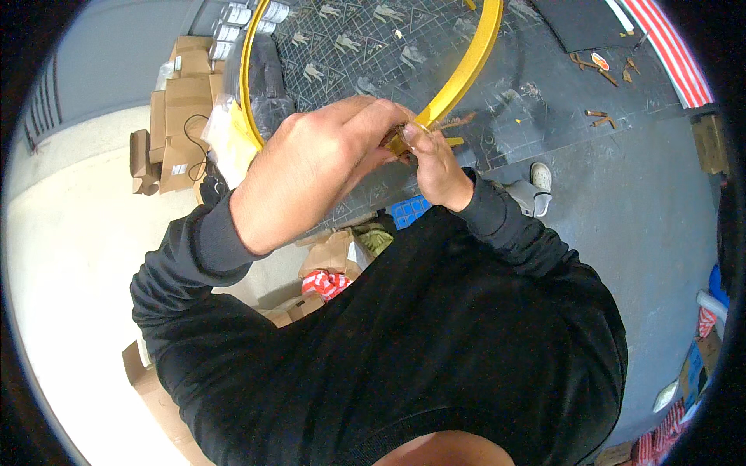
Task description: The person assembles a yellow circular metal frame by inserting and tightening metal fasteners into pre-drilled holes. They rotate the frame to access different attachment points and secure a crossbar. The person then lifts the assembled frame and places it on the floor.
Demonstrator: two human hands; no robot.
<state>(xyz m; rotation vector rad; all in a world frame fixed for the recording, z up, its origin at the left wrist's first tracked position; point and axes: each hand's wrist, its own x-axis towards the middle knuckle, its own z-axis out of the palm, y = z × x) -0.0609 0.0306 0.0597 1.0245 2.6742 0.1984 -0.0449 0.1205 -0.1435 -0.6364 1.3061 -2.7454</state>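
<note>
A large yellow hoop (466, 66) of flat band rises in front of me, its top cut off by the picture's upper edge. Both hands meet at its near side. My left hand (322, 151) is closed, its fingers curled around the near part of the band; its back hides most of what lies underneath. Beside it, my right hand (443, 167) is closed too, with the thumb pressed on the band. Something clear and shiny shows near that thumb, too small to name. A short yellow piece sticks out past the right fingers.
Cardboard boxes (186, 101) are stacked at the left. White cans (233, 27) stand behind them. A dark patterned mat (350, 74) covers the floor ahead, with brown scraps (598, 116) to its right. Below my arms lie an open box (330, 252) and a blue plastic piece (409, 211).
</note>
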